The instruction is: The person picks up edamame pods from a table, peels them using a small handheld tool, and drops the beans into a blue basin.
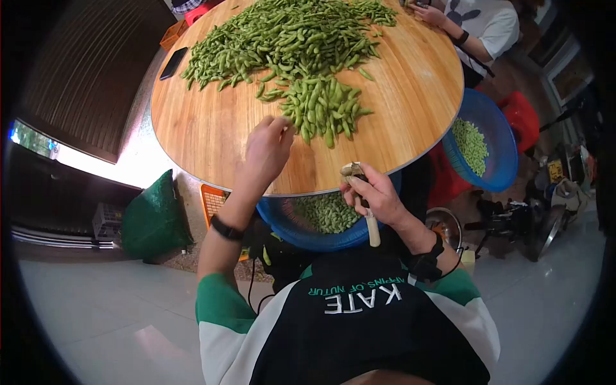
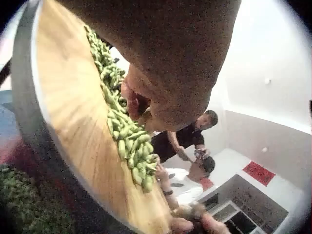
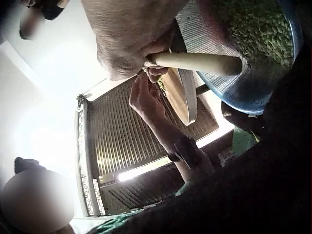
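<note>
Green edamame pods (image 1: 321,106) lie in a small heap on the round wooden table (image 1: 410,122), in front of a much larger pile. My left hand (image 1: 268,146) is bent over the near left edge of the small heap, its fingers curled at the pods. I cannot tell if a pod is between those fingertips. In my right hand (image 1: 378,196), just off the table's near edge, is a tool with a pale, rod-like handle (image 3: 200,63). The handle sticks out below the palm; the curled fingers hide its other end. Something brownish shows at the right thumb and forefinger.
Under the table edge, a blue basket (image 1: 282,231) holds shelled beans (image 1: 330,213). Another blue basket (image 1: 497,170) of beans stands right, near a red stool (image 1: 518,122). A phone (image 1: 174,63) lies at the table's left. Another person (image 1: 487,32) sits at the far right.
</note>
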### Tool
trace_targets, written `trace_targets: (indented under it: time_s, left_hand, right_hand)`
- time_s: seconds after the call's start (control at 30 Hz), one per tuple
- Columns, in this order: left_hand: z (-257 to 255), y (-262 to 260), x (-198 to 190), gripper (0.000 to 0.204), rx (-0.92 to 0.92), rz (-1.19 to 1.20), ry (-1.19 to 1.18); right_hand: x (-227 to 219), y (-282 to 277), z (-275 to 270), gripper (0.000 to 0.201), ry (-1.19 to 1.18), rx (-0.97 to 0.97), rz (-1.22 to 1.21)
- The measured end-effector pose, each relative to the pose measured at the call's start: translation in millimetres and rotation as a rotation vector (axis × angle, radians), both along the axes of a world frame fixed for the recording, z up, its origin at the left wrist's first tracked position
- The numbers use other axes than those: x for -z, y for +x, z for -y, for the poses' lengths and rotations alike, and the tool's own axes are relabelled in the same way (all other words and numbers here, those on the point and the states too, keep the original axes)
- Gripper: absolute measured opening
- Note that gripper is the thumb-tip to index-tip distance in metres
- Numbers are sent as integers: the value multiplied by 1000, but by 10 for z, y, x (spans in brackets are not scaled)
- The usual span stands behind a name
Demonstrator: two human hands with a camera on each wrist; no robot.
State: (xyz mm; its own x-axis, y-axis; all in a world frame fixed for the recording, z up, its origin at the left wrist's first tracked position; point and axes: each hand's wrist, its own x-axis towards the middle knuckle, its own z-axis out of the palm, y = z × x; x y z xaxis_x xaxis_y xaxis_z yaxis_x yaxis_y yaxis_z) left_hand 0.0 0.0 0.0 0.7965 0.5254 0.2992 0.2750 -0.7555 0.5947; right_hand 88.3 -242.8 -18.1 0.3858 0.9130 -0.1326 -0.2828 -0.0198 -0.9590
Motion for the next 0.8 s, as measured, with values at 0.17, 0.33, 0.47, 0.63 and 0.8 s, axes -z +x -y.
trace_targets:
  time_s: [0.17,0.33,0.47,0.63,0.8]
  left_hand:
    - [-76,385,279,13,-153,2,219]
    - [50,230,360,14,-9,286,36]
    - [663,-105,-31,14,92,255,-895]
    - [958,-267,65,11,199,272,-1220]
    - [988,-300,150,11,157,277,-1322]
  right_hand:
    - [45,8,92,27,10,58,-60]
    - [57,35,82,34,40,92,-97]
    - [-33,-4,28,41,71,54,-135]
    - [-14,-63,56,46,95,-70,-228]
    - [-20,-88,77,45,148,-99,-236]
